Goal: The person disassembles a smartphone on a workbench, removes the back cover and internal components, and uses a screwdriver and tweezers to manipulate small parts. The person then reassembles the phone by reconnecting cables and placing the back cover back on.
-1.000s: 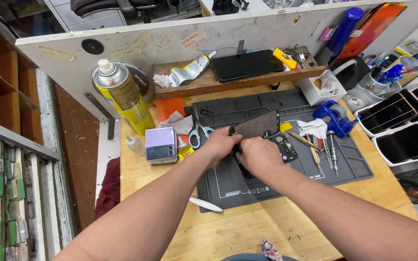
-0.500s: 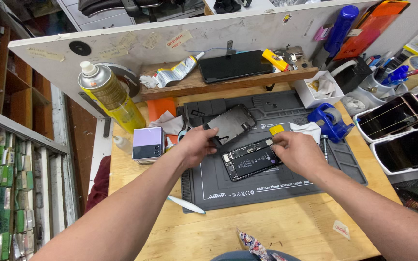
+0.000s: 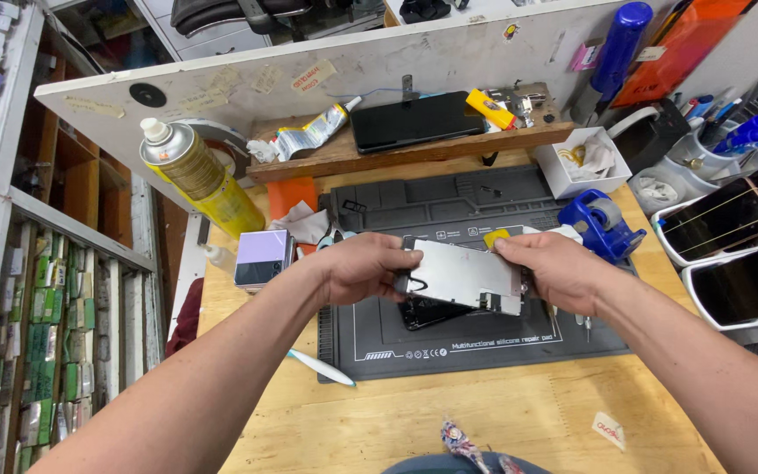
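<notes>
Both hands lift the panel over the mat.
Left hand [image 3: 363, 266] and right hand [image 3: 547, 268] each close on an end of the silver panel [image 3: 467, 275], keeping it level just above the open phone [image 3: 427, 312] on the mat [image 3: 449, 338], likely so nothing snags. Spray can [image 3: 193, 175] stands left of the mat.

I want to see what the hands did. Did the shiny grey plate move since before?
Yes. The grey plate lay tilted near the top left of the dark mat. Now the left hand and right hand hold it flat over the mat's middle, covering the opened phone.
</notes>
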Demonstrator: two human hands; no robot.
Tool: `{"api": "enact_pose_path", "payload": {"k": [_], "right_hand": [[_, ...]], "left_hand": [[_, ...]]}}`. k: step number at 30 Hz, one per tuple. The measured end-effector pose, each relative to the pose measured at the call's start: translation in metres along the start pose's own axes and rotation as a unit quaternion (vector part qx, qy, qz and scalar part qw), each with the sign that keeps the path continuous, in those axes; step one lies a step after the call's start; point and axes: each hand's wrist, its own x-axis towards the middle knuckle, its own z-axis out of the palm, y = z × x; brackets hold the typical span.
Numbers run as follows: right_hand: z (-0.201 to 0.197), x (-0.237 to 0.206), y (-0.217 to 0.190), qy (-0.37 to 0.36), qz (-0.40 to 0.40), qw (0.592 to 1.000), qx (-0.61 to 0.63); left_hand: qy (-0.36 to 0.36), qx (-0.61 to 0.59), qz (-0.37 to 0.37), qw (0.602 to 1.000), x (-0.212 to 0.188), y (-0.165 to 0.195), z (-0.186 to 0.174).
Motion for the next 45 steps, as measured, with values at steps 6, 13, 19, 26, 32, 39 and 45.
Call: {"api": "enact_pose_path", "payload": {"k": [6, 13, 19, 26, 32, 39, 45], "right_hand": [[-0.051, -0.008, 0.025, 0.103, -0.016, 0.990, 0.099], [-0.090, -0.027, 0.039, 0.222, -0.034, 0.953, 0.203], [-0.075, -0.021, 0.047, 0.233, -0.045, 0.945, 0.226], [-0.046, -0.005, 0.051, 0.182, -0.066, 0.960, 0.202], [-0.002, 0.033, 0.037, 0.193, -0.071, 0.967, 0.150], [0.044, 0.044, 0.030, 0.248, -0.073, 0.964, -0.056], [0.054, -0.002, 0.003, 0.313, -0.247, 0.765, -0.505]], "left_hand": [[0.279, 0.268, 0.116, 0.915, 0.027, 0.004, 0.031], [0.227, 0.645, 0.050, 0.728, 0.017, -0.018, 0.097], [0.265, 0.583, 0.040, 0.767, 0.020, -0.015, 0.092], [0.218, 0.316, -0.007, 0.923, 0.038, -0.038, 0.061], [0.217, 0.006, -0.019, 0.976, 0.001, -0.041, 0.013], [0.180, -0.212, 0.031, 0.960, -0.046, -0.036, 0.011], [0.154, -0.239, 0.072, 0.956, -0.040, -0.039, 0.024]]}}
